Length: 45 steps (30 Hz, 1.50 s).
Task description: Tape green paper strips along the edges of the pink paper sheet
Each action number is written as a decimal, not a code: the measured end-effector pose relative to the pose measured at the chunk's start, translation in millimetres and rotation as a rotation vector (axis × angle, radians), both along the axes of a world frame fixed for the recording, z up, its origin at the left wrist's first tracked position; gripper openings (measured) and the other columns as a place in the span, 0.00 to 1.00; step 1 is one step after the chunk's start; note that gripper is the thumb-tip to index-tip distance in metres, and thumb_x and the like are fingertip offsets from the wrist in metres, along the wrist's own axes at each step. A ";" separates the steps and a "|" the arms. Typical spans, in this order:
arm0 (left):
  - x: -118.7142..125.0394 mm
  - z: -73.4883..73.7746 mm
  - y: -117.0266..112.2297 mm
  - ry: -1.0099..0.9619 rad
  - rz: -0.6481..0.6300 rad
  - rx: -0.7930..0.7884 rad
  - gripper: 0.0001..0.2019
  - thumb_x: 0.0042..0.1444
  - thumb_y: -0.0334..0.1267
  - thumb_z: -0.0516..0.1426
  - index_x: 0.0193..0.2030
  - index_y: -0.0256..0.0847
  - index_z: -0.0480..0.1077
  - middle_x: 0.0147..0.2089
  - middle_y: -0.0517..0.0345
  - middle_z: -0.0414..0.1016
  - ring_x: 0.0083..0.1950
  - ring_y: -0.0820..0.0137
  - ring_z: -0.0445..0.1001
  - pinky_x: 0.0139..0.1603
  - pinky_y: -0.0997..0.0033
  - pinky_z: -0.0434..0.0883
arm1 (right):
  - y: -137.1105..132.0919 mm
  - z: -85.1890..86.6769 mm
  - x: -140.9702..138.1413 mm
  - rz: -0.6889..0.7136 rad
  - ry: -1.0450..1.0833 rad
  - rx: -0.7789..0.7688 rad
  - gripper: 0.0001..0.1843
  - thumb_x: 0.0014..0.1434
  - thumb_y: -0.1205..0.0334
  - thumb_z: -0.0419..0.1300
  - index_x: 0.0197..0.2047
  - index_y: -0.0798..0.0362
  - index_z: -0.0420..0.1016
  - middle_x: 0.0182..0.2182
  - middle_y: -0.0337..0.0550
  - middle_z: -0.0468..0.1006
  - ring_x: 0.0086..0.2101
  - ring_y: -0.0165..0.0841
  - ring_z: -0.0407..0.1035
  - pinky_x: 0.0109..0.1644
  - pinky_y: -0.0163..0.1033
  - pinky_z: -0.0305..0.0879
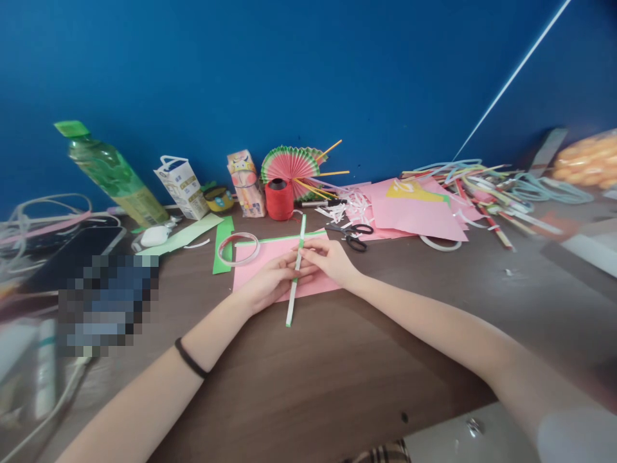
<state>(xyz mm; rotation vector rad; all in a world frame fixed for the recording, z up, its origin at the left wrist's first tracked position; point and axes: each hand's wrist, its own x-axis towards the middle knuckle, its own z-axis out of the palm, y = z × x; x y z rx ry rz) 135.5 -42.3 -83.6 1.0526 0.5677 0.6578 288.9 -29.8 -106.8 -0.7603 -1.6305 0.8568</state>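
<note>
A narrow white and green paper strip (291,305) stands nearly lengthwise between my hands, above a pink paper sheet (247,275) that has a green edge. My left hand (270,281) has its fingers behind the strip and its thumb near the front. My right hand (332,262) pinches the same strip a little higher, thumb against fingertips. Beside the left hand, a roll of clear tape (223,256) rests partly over the pink sheet and a green paper piece (222,260). Black-handled scissors (357,243) lie just beyond my right hand.
Along the blue wall are a tilted green bottle (116,173), a carton (183,186), a red spool (279,204) and a pleated paper fan (289,164). Pink sheets (414,218) and paper scraps (354,207) lie to the right. A blurred-out device (108,302) with a cable is at left.
</note>
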 end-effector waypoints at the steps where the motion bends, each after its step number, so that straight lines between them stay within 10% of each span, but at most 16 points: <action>1: 0.1 -0.4 0.1 0.006 -0.008 0.009 0.26 0.49 0.20 0.52 0.56 0.38 0.61 0.54 0.48 0.68 0.58 0.63 0.63 0.64 0.57 0.52 | -0.1 0.1 0.0 -0.009 -0.006 0.007 0.08 0.53 0.59 0.56 0.30 0.54 0.73 0.32 0.42 0.76 0.36 0.35 0.69 0.42 0.40 0.63; 45: -0.7 -2.9 -1.3 0.080 0.072 0.046 0.13 0.55 0.32 0.53 0.47 0.32 0.68 0.48 0.43 0.72 0.53 0.62 0.69 0.59 0.56 0.60 | -2.3 3.0 -0.6 -0.015 -0.022 0.036 0.06 0.52 0.62 0.57 0.29 0.56 0.70 0.27 0.38 0.71 0.27 0.27 0.62 0.32 0.33 0.57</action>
